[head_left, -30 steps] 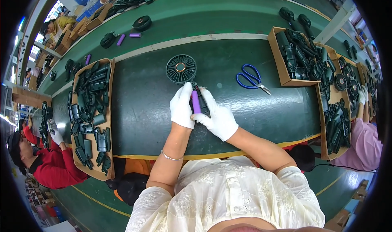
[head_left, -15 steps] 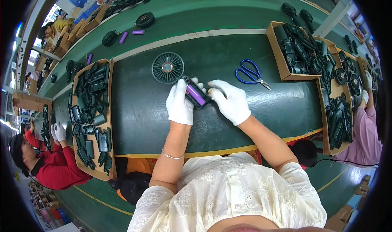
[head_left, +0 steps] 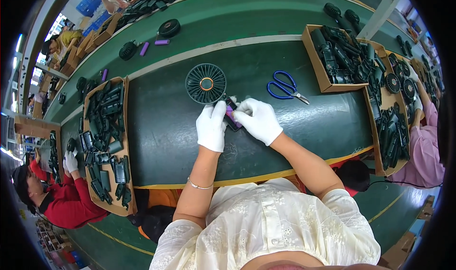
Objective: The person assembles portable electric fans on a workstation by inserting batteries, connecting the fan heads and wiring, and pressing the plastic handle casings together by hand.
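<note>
A dark handheld fan is at the middle of the bench, its round grille head lying away from me. My left hand, in a white glove, grips the opened black fan handle from the left. Inside the handle sits a purple cylindrical battery, partly covered by fingers. From the right, my gloved right hand has its fingers closed together over the battery and the handle's edge. What the fingertips pinch underneath is hidden. Blue-handled scissors lie to the right of the fan.
A cardboard tray of dark handle shells stands at left, another box of shells at right. Beyond the bench runs a green conveyor with fan heads and purple batteries. Co-workers sit on both sides.
My right hand has moved left, its fingers now over the battery and handle. The fan head has shifted slightly right, and less of the battery shows.
</note>
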`<state>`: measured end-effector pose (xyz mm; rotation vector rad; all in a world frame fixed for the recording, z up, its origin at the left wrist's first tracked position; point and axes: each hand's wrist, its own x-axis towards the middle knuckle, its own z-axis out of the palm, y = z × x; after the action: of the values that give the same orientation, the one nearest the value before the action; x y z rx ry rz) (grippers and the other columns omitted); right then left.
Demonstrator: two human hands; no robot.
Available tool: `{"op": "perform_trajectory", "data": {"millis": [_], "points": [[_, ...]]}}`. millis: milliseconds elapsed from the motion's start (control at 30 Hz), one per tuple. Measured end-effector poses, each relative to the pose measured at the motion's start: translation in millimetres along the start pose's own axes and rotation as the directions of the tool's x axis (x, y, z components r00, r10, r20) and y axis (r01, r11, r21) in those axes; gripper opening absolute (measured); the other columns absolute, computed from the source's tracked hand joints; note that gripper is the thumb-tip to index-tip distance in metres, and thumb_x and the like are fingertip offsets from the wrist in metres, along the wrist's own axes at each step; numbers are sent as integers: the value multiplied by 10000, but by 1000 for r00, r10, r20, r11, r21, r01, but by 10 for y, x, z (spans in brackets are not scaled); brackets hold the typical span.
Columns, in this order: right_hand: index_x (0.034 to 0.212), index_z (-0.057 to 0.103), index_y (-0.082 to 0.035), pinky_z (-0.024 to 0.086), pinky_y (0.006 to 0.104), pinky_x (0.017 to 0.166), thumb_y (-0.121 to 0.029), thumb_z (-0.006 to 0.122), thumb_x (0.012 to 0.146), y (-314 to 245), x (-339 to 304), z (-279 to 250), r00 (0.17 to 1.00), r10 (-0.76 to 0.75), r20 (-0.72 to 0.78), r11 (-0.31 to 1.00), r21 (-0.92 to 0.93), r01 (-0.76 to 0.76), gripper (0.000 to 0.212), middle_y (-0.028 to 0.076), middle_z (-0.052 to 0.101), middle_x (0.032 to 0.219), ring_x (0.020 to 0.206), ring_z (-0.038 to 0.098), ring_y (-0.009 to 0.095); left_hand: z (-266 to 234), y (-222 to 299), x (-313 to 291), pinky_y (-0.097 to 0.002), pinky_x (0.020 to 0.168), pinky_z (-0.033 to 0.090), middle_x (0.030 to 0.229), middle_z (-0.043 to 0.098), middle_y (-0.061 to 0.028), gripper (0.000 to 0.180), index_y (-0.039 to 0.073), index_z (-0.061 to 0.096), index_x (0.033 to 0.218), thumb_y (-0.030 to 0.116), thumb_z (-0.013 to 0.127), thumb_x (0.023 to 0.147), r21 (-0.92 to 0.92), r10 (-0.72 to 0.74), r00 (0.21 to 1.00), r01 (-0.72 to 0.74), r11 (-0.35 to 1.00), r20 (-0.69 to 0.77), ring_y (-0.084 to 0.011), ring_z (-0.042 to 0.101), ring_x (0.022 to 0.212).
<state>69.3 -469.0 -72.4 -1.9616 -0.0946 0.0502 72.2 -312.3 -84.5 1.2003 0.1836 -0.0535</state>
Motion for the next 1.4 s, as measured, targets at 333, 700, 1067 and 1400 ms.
{"op": "perform_trajectory", "data": {"millis": [333, 700, 1067, 1400], "points": [[920, 710, -35, 545, 381, 777, -318, 674, 860, 1, 1, -197, 997, -75, 38, 997, -15, 75, 292, 164, 722, 890, 845, 706, 315, 15, 142, -65, -355, 983, 504, 1272, 605, -175, 359, -72, 460, 1319, 45, 497, 982, 249, -39, 978, -15, 968, 207, -244, 612, 1146], [1216, 634, -66, 535, 426, 881, -240, 708, 853, -361, 331, -1684, 587, -684, -434, 575, -816, 66, 409, 164, 694, 1068, 992, 670, 338, 7, 127, -30, -418, 1003, 506, 1261, 589, -192, 335, -76, 460, 1293, 9, 476, 969, -92, 11, 973, 10, 996, 231, -297, 609, 1158], [1266, 660, -64, 545, 291, 669, -63, 654, 867, -300, 190, -1346, 760, -334, -558, 911, -397, 109, 398, 101, 696, 1037, 761, 675, 154, -141, -5, -48, -372, 940, 532, 1258, 617, -166, 320, -42, 499, 1278, 21, 499, 964, -32, 25, 973, -18, 999, 228, -260, 639, 1125], [1355, 584, -62, 570, 354, 757, -39, 621, 884, -223, -355, -452, 1000, 0, 0, 874, -485, 0, 472, 156, 694, 1103, 887, 699, 286, -127, 120, 18, -433, 986, 532, 1252, 608, -186, 352, -55, 482, 1282, -44, 447, 932, -166, 68, 982, -38, 985, 177, -306, 622, 1149]]}}
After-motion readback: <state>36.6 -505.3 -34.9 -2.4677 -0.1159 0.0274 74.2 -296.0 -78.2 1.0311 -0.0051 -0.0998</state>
